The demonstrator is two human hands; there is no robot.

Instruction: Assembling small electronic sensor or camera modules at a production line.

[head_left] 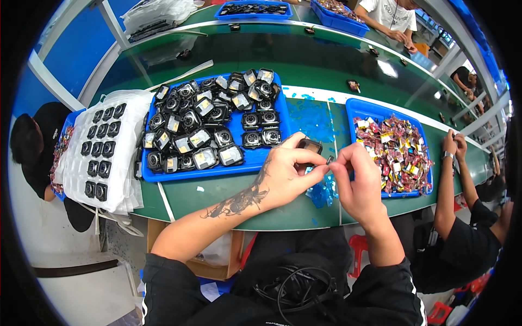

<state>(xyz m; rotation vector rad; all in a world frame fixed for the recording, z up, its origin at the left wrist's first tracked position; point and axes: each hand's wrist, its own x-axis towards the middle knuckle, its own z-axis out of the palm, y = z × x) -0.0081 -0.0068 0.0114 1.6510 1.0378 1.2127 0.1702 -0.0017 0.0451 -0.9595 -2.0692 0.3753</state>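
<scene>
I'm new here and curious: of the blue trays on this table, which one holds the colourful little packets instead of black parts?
The blue tray on the right, beside the right hand. It is heaped with red and yellow packets; the middle tray holds black square parts.

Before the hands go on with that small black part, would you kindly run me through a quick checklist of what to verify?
1. Left hand has the small black part in its grip: ok.
2. Right hand pinches at the part's edge: ok; what it pinches, cannot tell.
3. Blue tray of black parts lies close by on the left: ok.
4. Blue tray of red and yellow pieces lies close by on the right: ok.
5. Blue film scraps litter the bench under the hands: not ok.
</scene>
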